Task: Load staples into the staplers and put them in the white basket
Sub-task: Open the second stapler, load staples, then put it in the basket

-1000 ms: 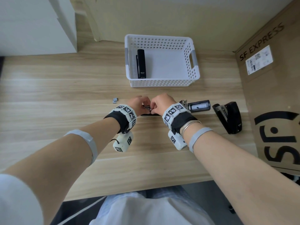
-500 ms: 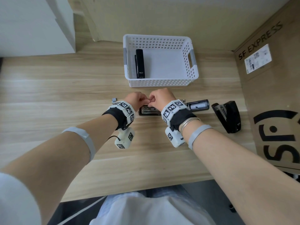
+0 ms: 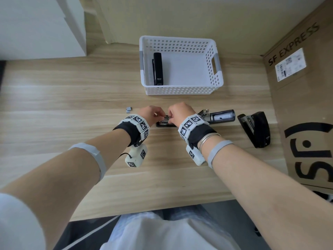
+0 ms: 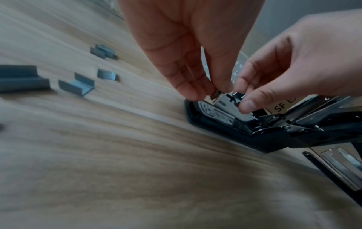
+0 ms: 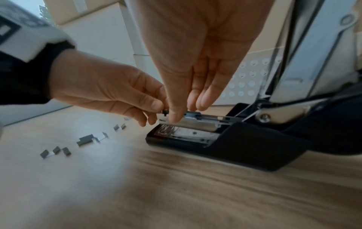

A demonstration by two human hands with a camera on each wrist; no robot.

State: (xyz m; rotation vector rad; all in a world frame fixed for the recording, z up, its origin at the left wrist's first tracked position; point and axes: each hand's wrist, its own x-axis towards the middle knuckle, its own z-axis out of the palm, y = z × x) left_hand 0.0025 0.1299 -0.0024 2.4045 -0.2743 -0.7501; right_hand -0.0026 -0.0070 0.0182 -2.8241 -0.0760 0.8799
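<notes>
Both hands pinch at the front tip of the open stapler [image 3: 165, 122] magazine: left hand [image 3: 148, 114] on a small staple piece, right hand [image 3: 180, 112] fingertips on the metal rail. Stapler lies on the table [image 3: 72, 105], near side of the white basket [image 3: 180, 91]. Three staplers: one in basket [image 3: 158, 69], one at the hands, one at right [image 3: 255, 129]. Loose staple strips [image 4: 76, 86] at left, count unclear.
</notes>
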